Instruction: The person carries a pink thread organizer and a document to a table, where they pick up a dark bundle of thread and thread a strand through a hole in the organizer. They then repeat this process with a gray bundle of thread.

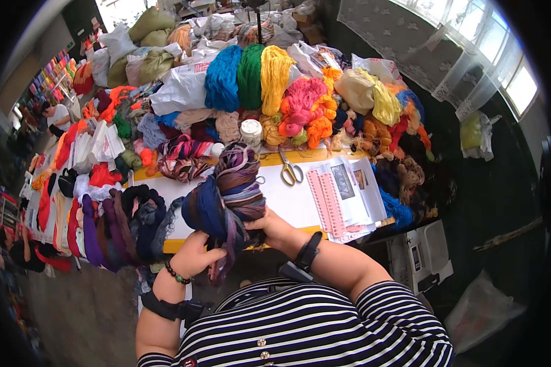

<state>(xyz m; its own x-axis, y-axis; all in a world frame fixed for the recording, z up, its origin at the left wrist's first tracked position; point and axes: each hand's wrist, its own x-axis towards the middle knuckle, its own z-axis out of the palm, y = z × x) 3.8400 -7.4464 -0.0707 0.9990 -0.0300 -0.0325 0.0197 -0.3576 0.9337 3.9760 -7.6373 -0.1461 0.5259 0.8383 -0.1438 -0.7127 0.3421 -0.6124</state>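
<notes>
A thick bundle of yarn skeins [242, 183] in purple, navy, brown and grey is held up over the near edge of the table. My left hand [196, 257] grips its lower left part, where loose strands hang down past the fingers. My right hand [269, 227] is closed on the bundle's lower right side. Beyond the bundle, scissors with yellow handles [291, 174] lie on the white table top [275, 211]. Red, pink and purple striped skeins [187, 158] rest just behind it, beside a white lidded jar [251, 132].
Pink punched cards [326, 205] and printed sheets [361, 189] lie at the table's right. Large blue, green and yellow skeins [250, 76] pile up along the back. Purple and dark skeins [113, 226] hang over the left edge. Another person [56, 116] is at the far left.
</notes>
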